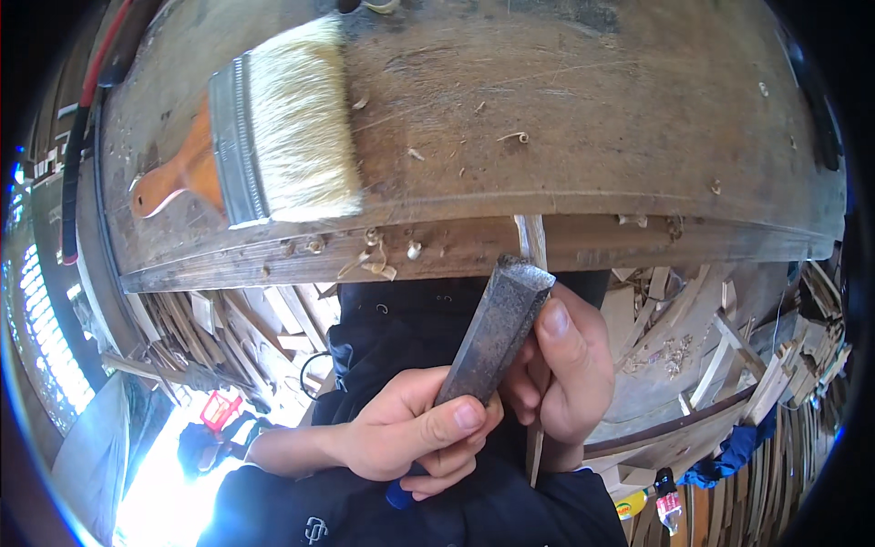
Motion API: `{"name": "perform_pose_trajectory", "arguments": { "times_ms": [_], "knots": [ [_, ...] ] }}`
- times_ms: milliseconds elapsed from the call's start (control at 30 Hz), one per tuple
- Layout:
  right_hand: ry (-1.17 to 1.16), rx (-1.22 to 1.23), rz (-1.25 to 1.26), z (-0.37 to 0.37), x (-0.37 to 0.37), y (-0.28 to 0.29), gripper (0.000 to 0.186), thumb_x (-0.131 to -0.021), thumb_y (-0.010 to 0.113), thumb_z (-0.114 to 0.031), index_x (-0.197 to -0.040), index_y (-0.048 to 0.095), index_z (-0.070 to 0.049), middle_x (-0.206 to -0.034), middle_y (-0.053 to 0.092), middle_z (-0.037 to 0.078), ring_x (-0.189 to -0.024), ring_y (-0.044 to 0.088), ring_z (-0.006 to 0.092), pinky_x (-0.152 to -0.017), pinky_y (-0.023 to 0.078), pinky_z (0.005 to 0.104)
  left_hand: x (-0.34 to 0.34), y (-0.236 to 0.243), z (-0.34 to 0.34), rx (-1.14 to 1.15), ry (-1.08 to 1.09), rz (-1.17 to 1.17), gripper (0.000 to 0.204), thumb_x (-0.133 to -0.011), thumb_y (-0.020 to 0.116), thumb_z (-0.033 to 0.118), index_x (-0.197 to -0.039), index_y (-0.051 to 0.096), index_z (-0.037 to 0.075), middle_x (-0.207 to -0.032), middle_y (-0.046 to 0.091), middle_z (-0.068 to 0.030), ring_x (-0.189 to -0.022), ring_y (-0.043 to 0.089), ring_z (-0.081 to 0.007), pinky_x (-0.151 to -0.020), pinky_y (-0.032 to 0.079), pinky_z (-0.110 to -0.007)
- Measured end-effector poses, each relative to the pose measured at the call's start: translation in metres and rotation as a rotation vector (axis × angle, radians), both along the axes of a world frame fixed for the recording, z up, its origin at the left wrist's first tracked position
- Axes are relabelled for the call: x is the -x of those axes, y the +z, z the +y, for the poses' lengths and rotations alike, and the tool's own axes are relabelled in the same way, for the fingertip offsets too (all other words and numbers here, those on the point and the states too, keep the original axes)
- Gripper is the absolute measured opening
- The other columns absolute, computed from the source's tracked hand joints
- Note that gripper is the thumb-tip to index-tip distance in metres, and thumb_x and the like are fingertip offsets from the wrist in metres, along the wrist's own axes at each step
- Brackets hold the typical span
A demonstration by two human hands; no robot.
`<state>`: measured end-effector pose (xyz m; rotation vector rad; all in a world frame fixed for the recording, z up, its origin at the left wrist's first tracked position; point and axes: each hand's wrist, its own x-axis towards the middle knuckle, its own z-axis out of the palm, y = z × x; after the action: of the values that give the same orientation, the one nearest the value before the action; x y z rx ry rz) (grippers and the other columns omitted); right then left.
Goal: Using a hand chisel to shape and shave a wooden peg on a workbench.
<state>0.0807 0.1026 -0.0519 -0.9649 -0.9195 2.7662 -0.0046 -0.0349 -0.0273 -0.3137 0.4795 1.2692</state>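
My left hand is closed round a broad chisel, its dark, pitted steel blade slanting up and to the right. A blue end shows below the same fist. In my right hand is a thin wooden strip, pinched between thumb and fingers. The strip stands nearly upright behind the blade, its pale upper end by the bench's front edge and its lower end over my dark clothing. The chisel's bevelled tip lies close to the strip and my right thumb; I cannot tell whether they touch.
A wide brush with pale bristles and an orange-brown handle lies on the wooden bench. Curled shavings are scattered along the bench's front edge. Wood offcuts cover the floor both sides. A bottle stands low at right.
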Motion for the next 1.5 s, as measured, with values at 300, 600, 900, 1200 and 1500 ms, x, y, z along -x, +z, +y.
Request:
{"name": "perform_pose_trajectory", "arguments": {
  "times_ms": [300, 600, 900, 1200, 1500],
  "knots": [
    [-0.11, -0.214, -0.038, -0.009, 0.0, 0.004, 0.024, -0.095, 0.046, -0.023, -0.088, 0.052, -0.001, -0.055, 0.042, -0.002, -0.041, 0.033, 0.0012, -0.035, 0.023, 0.0166, 0.009, 0.016, 0.001, 0.0, 0.0, -0.163, 0.03, -0.098, 0.031, 0.033, -0.087, 0.034, 0.005, -0.051, 0.028, -0.0015, -0.035, 0.036, -0.013, -0.034, 0.037, -0.028],
    [-0.141, -0.122, 0.035, -0.014, 0.001, 0.004, 0.017, -0.096, 0.043, -0.017, -0.097, 0.049, -0.001, -0.068, 0.048, -0.002, -0.052, 0.037, 0.0003, -0.045, 0.028, 0.0146, -0.002, 0.016, 0.007, 0.006, 0.046, -0.049, 0.028, -0.099, 0.031, 0.031, -0.091, 0.035, 0.005, -0.053, 0.029, -0.0022, -0.036, 0.037, -0.0143, -0.037, 0.038, -0.028],
    [-0.151, -0.162, 0.022, -0.011, 0.001, 0.005, 0.022, -0.095, 0.045, -0.018, -0.105, 0.049, 0.001, -0.083, 0.054, 0.001, -0.067, 0.046, 0.0023, -0.056, 0.035, 0.0147, -0.012, 0.029, 0.02, 0.051, 0.128, -0.052, 0.026, -0.099, 0.032, 0.026, -0.096, 0.038, 0.001, -0.053, 0.028, -0.0017, -0.038, 0.038, -0.0145, -0.038, 0.039, -0.027],
    [-0.174, 0.131, 0.008, -0.022, 0.008, 0.001, 0.051, -0.096, 0.027, -0.044, -0.091, 0.047, 0.002, -0.07, 0.045, 0.007, -0.055, 0.039, 0.0102, -0.047, 0.03, 0.021, -0.018, 0.029, 0.015, 0.067, 0.154, -0.062, 0.025, -0.098, 0.033, 0.024, -0.1, 0.04, 0.0, -0.053, 0.029, -0.002, -0.038, 0.037, -0.0134, -0.038, 0.037, -0.026],
    [-0.054, -0.122, -0.066, -0.015, 0.001, 0.008, 0.05, -0.095, 0.033, -0.045, -0.099, 0.048, 0.002, -0.076, 0.051, 0.008, -0.064, 0.048, 0.0106, -0.057, 0.039, 0.0222, -0.024, 0.029, 0.008, 0.101, 0.239, -0.1, 0.027, -0.099, 0.03, 0.027, -0.091, 0.037, 0.003, -0.054, 0.031, -0.0011, -0.037, 0.034, -0.0109, -0.036, 0.034, -0.022]
  ]
}}
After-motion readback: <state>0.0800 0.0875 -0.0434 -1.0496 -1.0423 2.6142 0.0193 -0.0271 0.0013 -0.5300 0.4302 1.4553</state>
